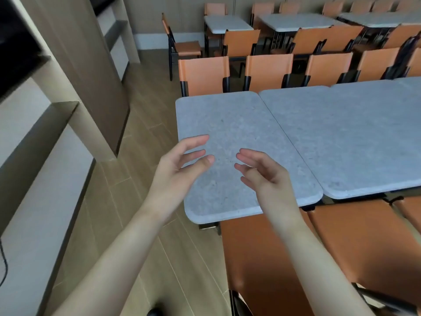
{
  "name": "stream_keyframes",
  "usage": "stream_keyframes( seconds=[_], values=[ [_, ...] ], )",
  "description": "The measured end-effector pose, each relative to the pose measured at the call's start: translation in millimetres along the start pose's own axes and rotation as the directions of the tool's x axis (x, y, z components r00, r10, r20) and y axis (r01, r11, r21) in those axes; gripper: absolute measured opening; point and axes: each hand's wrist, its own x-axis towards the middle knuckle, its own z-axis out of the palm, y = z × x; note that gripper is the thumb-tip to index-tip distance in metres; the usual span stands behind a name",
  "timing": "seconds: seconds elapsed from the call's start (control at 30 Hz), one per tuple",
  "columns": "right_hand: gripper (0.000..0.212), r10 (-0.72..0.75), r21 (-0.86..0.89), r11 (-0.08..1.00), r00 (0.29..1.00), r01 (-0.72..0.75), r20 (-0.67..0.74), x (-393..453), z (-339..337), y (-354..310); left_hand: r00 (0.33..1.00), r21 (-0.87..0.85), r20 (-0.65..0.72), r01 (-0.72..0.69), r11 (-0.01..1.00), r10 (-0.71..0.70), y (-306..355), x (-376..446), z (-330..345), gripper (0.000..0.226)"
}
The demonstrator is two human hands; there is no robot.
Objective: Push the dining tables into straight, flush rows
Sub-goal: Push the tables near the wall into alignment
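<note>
A pale grey speckled stone-look table with rounded corners point(239, 137) is seen at the near end of a row, its long edge set against a second grey speckled table of the same make point(355, 137). The seam between the two tops looks tight, though the near edge of the end surface appears to sit slightly nearer the viewer than its neighbour's, so the row is judged close to flush rather than perfectly so; wide-angle distortion makes this uncertain.

The left hand point(180, 169) and the right hand point(262, 174) are held above the near part of the end surface, palms turned toward each other, fingers relaxed and spread, nothing gripped. Contact with the top cannot be confirmed. This pose is judged to suit either a release or a fresh approach to the edge.

Orange leather-look chairs with black frames point(268, 69) are tucked along the far side, and the back of another orange chair point(262, 258) stands just beside the near edge. The floor is laid in light wood-grain planks point(145, 106). More grey tables point(227, 23) stand well apart beyond.
</note>
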Motion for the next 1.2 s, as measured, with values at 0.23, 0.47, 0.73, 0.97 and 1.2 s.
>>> stream_keyframes(
  seconds=[0.23, 0.47, 0.73, 0.97, 1.2],
  values=[
    [0.029, -0.08, -0.043, 0.996, 0.995, 0.083, 0.064, 12.4, 81.7, -48.3, 0.996, 0.0, -0.023, -0.083, 0.997, 0.083, 27.8, 13.1, -73.2, 0.034],
    [0.027, -0.102, -0.031, 0.994, 0.994, 0.104, 0.04, 44.0, 204.4, -71.2, 0.996, 0.039, -0.036, -0.08, 0.996, 0.081, 37.2, 39.1, -190.0, 0.036],
    [0.024, -0.087, 0.012, 0.996, 0.996, 0.088, -0.015, 81.1, 289.9, -80.4, 0.997, 0.086, 0.063, -0.05, 0.995, 0.044, 37.8, 86.4, -290.2, 0.05],
    [0.026, -0.079, -0.016, 0.997, 0.997, 0.079, -0.005, 134.2, 328.5, -84.6, 0.999, 0.07, 0.044, -0.025, 0.997, 0.022, 23.3, 142.1, -322.3, 0.046],
    [0.026, -0.065, -0.008, 0.998, 0.998, 0.065, -0.008, 231.4, 347.4, -74.1, 0.999, 0.072, 0.044, 0.004, 0.997, -0.007, -1.1, 237.1, -332.9, 0.043]
  ],
)
